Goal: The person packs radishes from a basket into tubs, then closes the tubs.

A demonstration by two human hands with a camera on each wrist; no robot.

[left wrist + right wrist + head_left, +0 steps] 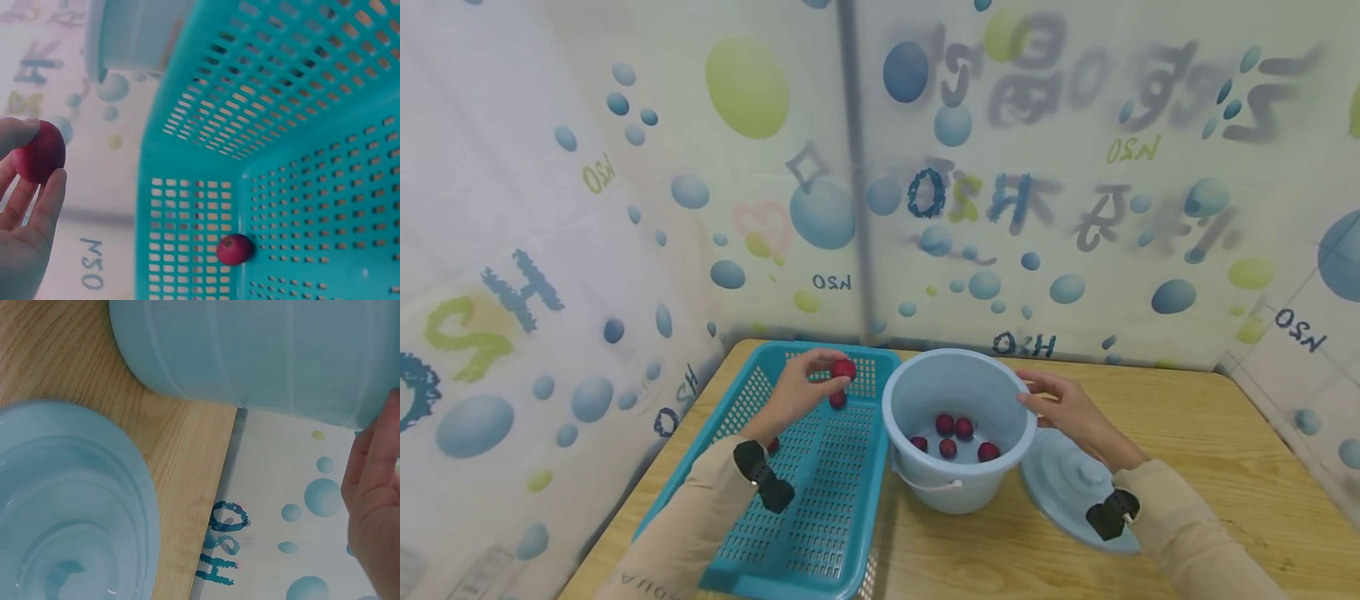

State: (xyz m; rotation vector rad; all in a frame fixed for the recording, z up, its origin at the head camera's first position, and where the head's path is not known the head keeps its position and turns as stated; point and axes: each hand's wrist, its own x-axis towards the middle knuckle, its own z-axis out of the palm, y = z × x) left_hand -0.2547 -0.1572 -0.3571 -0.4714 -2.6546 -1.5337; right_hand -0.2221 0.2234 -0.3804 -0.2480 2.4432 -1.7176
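Note:
Thumb and fingers of my left hand (801,385) pinch a dark red plum (42,153) over the far end of the turquoise basket (790,554). Below it, another plum (235,249) lies in the basket against the end wall. A third plum (772,445) is partly hidden by my left forearm. To the right stands a light blue bucket (958,492), upright, with several plums (947,448) on its bottom. My right hand (1063,408) holds the bucket's right rim, its thumb over the edge and its fingers along the outside.
A light blue lid (1051,483) with a knob lies on the wooden table (1195,442), right of the bucket and partly under my right forearm. The bucket's white handle (925,487) hangs down in front. Behind the table hangs a curtain (1060,217) printed with bubbles.

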